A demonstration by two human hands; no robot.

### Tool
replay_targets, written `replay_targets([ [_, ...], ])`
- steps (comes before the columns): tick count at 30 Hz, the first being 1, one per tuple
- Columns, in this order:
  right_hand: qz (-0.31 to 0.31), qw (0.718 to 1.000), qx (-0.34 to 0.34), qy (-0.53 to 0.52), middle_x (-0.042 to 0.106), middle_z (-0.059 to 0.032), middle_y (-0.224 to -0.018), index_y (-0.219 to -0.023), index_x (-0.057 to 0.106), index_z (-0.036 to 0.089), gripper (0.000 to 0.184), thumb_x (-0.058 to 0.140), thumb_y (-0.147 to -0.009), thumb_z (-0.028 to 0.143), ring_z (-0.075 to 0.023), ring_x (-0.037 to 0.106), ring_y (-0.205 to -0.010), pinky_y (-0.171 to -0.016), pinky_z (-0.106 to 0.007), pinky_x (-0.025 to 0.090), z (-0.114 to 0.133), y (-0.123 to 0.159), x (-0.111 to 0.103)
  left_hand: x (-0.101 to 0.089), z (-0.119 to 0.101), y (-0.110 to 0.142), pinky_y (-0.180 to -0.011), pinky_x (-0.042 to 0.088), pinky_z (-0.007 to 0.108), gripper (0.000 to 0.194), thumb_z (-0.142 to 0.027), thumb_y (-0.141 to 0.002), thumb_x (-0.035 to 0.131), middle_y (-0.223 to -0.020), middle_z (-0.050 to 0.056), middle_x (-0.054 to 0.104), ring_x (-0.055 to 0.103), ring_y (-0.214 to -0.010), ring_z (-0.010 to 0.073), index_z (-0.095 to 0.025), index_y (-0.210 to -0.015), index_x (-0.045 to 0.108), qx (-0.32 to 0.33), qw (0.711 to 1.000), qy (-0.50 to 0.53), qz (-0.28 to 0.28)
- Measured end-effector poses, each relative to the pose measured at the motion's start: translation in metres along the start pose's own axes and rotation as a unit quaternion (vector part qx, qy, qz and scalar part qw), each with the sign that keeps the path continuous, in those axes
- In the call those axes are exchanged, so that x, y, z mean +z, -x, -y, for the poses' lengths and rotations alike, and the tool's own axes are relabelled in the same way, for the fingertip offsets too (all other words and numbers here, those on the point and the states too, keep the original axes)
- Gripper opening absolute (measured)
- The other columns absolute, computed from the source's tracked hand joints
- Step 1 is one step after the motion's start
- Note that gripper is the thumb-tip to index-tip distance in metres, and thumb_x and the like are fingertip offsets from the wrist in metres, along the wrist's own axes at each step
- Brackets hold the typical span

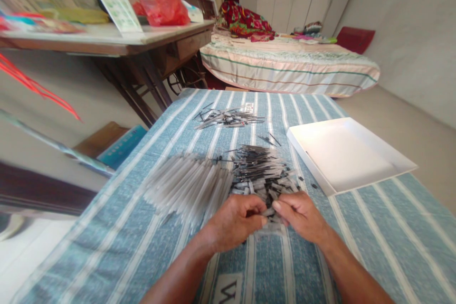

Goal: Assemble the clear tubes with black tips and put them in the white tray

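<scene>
My left hand [238,218] and my right hand [302,213] meet low over the striped cloth, fingers closed in a pinch. Between their fingertips is a small grey piece [268,211] that looks like a pen cap; fingers partly cover it. Just beyond lies a heap of translucent and black pen caps [285,183]. Behind that heap is a pile of thin dark pen refills [257,159]. A broad stack of frosted pen barrels [188,185] lies left of the caps, close to my left hand.
An open white box lid [356,152] lies at the right on the blue striped tablecloth [384,228]. More loose pen parts [230,118] lie farther back. A wooden desk [171,38] with bags stands at left, and a bed [288,64] is beyond the table.
</scene>
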State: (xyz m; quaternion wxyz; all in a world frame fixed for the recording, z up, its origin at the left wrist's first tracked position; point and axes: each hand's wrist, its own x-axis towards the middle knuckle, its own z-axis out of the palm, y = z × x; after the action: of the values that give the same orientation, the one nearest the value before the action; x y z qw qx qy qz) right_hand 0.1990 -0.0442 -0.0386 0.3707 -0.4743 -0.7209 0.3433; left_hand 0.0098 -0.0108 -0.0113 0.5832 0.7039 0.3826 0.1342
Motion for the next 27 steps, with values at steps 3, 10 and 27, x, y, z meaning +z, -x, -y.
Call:
replay_targets([
  [3,-0.007,0.999,0.005,-0.035,0.054,0.0024,-0.051,-0.069,0.057,0.016,0.033,0.044,-0.086,0.041,-0.0105,0.051,-0.05,-0.051,-0.021,0.037,-0.0013,0.0004,-0.0028,-0.0005,-0.0009,0.0001,-0.048,0.028,0.019,0.009,-0.021,-0.073,0.052,-0.058,-0.006,0.043,0.037,-0.053,0.0069,-0.014,-0.071,0.056,-0.007,1.0,0.003,-0.007],
  [10,0.008,1.0,0.016,0.004,0.049,0.0037,-0.046,-0.055,0.05,0.017,0.038,0.044,-0.087,0.037,-0.0085,0.047,-0.044,-0.049,-0.02,0.035,-0.0009,0.0013,0.0,0.0004,-0.003,-0.0003,-0.048,0.027,0.02,0.01,-0.023,-0.073,0.053,-0.056,-0.006,0.042,0.036,-0.052,0.0073,-0.014,-0.071,0.057,-0.014,1.0,-0.006,-0.007],
  [27,-0.031,0.999,0.034,-0.022,0.052,0.0047,-0.046,-0.071,0.056,0.017,0.028,0.051,-0.083,0.042,-0.0094,0.047,-0.043,-0.05,-0.021,0.037,-0.0033,0.0025,-0.0021,0.0013,-0.0051,0.0001,-0.047,0.026,0.019,0.009,-0.021,-0.073,0.053,-0.055,-0.006,0.04,0.034,-0.051,0.0067,-0.014,-0.068,0.054,-0.011,1.0,0.004,-0.023],
])
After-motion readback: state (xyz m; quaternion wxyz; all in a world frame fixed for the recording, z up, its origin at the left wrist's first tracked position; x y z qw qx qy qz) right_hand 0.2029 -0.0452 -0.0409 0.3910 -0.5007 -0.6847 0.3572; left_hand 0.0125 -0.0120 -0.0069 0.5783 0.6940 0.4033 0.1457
